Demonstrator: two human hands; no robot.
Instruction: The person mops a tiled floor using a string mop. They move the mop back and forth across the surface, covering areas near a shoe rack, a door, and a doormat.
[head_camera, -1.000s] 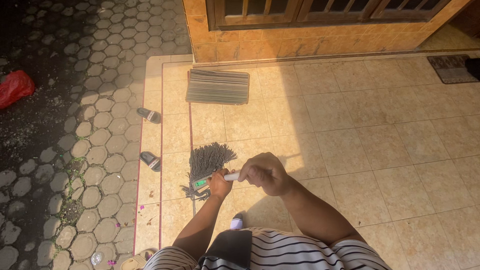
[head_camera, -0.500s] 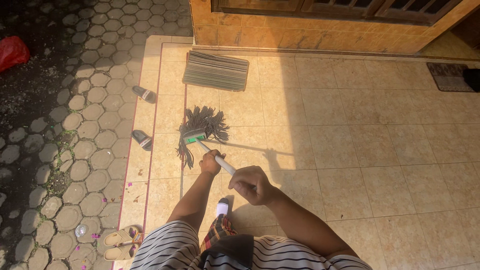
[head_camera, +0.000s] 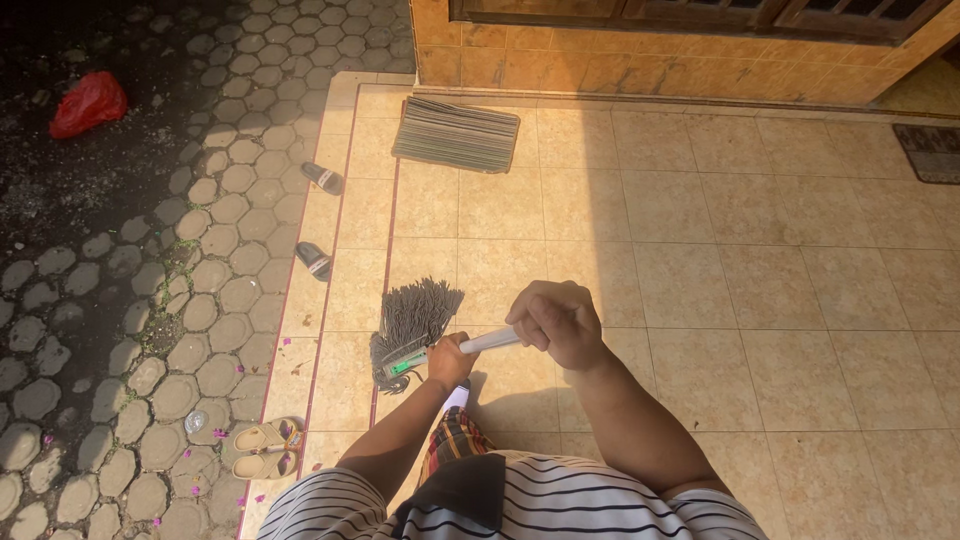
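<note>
With my left hand (head_camera: 447, 360) closed low around the white mop handle (head_camera: 487, 341) and my right hand (head_camera: 556, 322) gripping it higher, I should press the grey mop head (head_camera: 412, 318) flat near the tiled floor's (head_camera: 760, 260) left edge.

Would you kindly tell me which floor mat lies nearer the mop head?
The ribbed grey mat by the wall, straight beyond the mop head; the dark patterned mat lies at the far right edge.
</note>
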